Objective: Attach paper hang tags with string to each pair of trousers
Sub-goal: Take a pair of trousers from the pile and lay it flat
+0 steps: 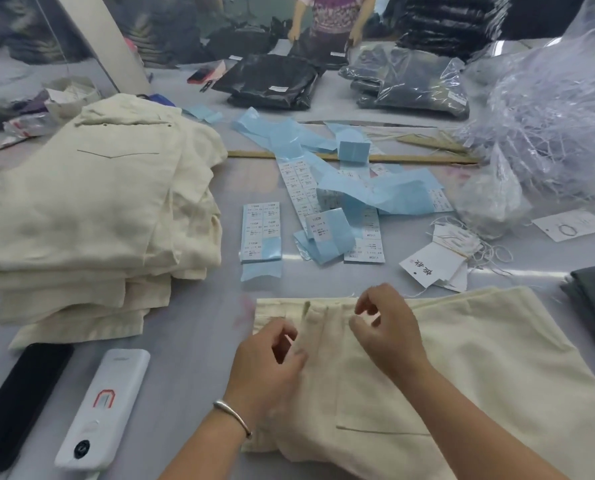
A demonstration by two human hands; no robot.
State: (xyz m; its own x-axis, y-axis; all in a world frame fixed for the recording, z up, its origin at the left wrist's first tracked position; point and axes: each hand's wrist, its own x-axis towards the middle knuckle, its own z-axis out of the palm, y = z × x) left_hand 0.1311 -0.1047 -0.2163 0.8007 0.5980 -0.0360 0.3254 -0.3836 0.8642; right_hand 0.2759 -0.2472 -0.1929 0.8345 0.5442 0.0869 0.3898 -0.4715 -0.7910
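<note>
Bare worktop (199, 306) runs as a lane from the near edge toward the middle, between the stack of cream trousers (91, 209) along the left edge and the trousers (462, 358) spread at the near right. A phone (15, 403) and white device (105, 407) block the near-left corner. Blue label strips (324, 202) clutter the middle; hang tags (441, 261) and a plastic bag (549, 126) crowd the right edge.

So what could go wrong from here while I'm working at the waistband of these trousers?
1. Both hands, left and right, are at the waistband of the cream trousers, but the hang tags lie apart on the table, so a reach may shift the fabric.
2. The tags' loose strings look tangled and could snag.
3. The blue label strips lie scattered nearby and could get mixed in.
</note>
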